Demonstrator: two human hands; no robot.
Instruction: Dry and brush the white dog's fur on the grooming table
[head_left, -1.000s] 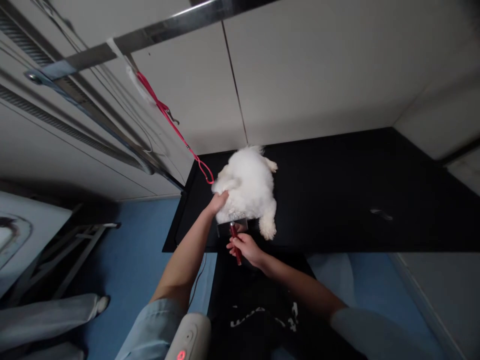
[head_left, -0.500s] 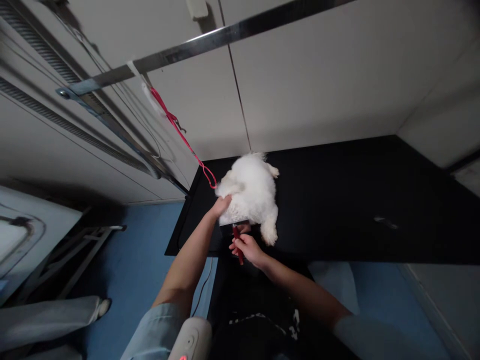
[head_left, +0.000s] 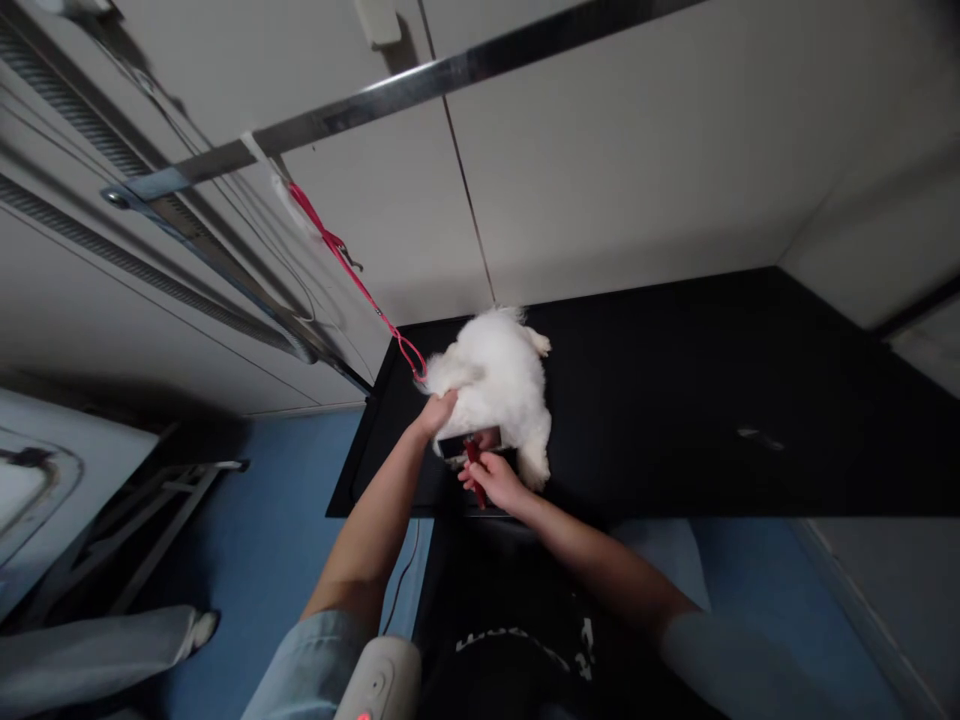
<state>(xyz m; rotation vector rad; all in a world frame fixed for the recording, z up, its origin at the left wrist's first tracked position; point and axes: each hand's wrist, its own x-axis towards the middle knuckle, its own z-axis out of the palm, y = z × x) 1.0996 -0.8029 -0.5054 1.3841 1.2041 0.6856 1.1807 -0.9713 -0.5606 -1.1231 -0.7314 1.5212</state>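
A fluffy white dog (head_left: 499, 370) lies on the black grooming table (head_left: 652, 400), its legs sticking out toward the right. My left hand (head_left: 440, 410) is closed on the fur at the dog's near left side; some of its fingers are hidden by the coat. In my right hand (head_left: 495, 480) is a slicker brush (head_left: 475, 453), gripped by its red handle. The brush's wide, shiny head lies against the fur on the dog's near side, just right of my left hand. Its bristles are hidden from view.
A red grooming loop (head_left: 367, 297) hangs from a metal bar (head_left: 420, 85) and ends beside the dog. Ribbed hoses (head_left: 150, 260) run along the wall at left. Another person's leg (head_left: 97, 645) shows at lower left. A pale device (head_left: 382, 680) sits close below me.
The brush has moved up from the coat's lower edge onto the dog's fur, its head tilting to show more of its back. My left hand keeps its hold. The view has shifted slightly.
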